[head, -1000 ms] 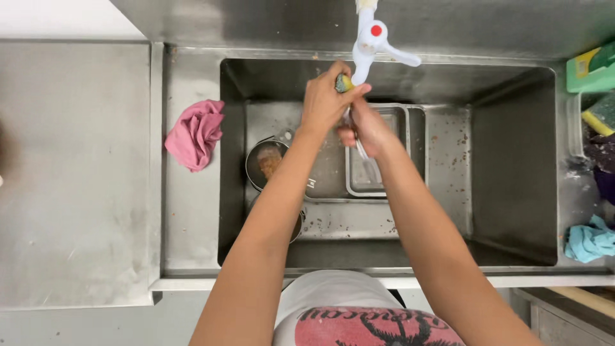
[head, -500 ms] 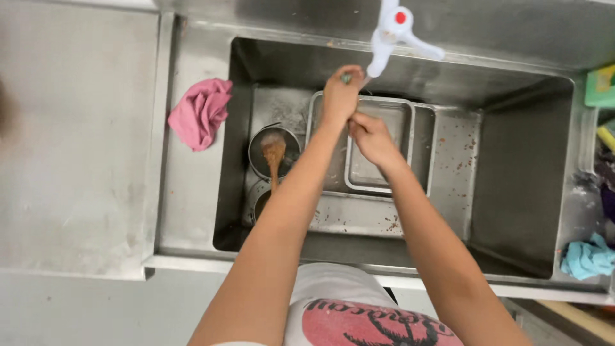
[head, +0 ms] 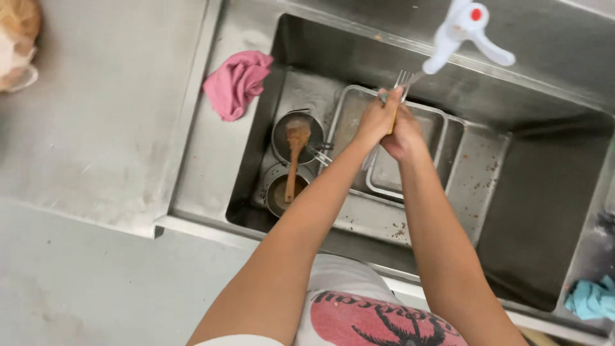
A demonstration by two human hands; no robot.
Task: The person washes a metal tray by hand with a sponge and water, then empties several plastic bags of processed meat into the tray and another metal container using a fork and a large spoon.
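Both my hands are together over the steel sink (head: 538, 192), just below the white tap (head: 461, 29). My left hand (head: 378, 115) is closed around a green and yellow sponge (head: 383, 96), pressed against a metal utensil (head: 402, 78) whose tines stick up above the fingers. My right hand (head: 405, 138) sits just behind and below it, gripping the utensil's lower part, which is mostly hidden. Under the hands lie stacked metal trays (head: 391, 176).
Two small metal pots (head: 301, 125) stand in the sink's left part, with a wooden spoon (head: 293, 157) resting across them. A pink cloth (head: 237, 83) lies on the sink's left rim. A blue cloth (head: 592, 298) is at the right edge. Steel counter (head: 96, 128) extends left.
The view has swung so the sink sits further right and tilted. My hands stayed clasped under the tap, and the utensil's tines now show above my left hand.
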